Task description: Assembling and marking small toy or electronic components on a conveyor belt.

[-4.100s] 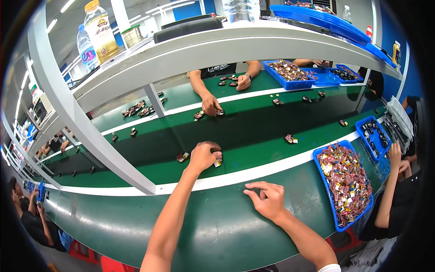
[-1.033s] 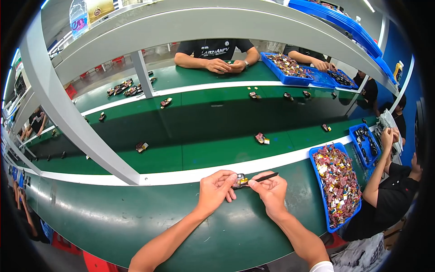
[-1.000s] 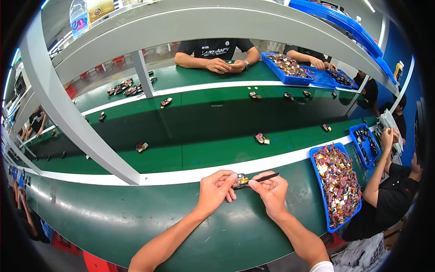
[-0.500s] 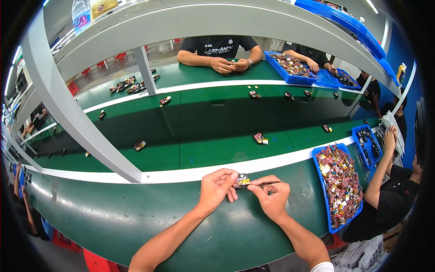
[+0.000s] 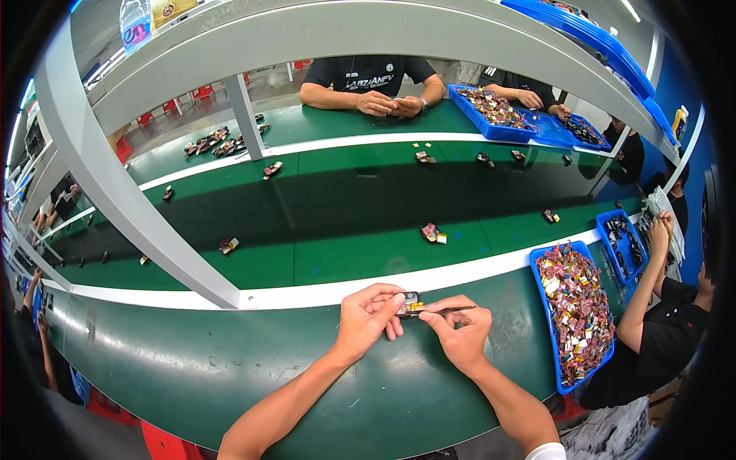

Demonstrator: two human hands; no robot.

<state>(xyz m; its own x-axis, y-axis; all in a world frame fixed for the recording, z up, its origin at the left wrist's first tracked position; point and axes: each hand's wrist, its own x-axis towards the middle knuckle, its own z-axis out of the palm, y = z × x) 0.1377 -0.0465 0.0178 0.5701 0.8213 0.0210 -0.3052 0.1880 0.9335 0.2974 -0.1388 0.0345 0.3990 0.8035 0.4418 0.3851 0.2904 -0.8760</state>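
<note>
While the left hand (image 5: 365, 318) pinches one small black-cased part (image 5: 412, 302) with a yellow patch over the smooth green tabletop (image 5: 230, 368), the right hand (image 5: 464, 332) grips one slim dark rod (image 5: 461, 308), its end at the part. Two blue plastic trays sit rightward: a larger tray (image 5: 546, 322) heaped with crinkled reddish-and-white pieces (image 5: 573, 314), a smaller tray (image 5: 635, 274) holding black ones. White lettering crosses a black shirt (image 5: 330, 74) opposite.

The left forearm (image 5: 290, 396) and right forearm (image 5: 512, 399) are slanting inward from the near edge of the tabletop (image 5: 192, 368). Close to its far edge, the left hand (image 5: 363, 319) is pinching between thumb and fingers; just beside it, the right hand (image 5: 461, 336) is pinching between thumb and forefinger.
</note>
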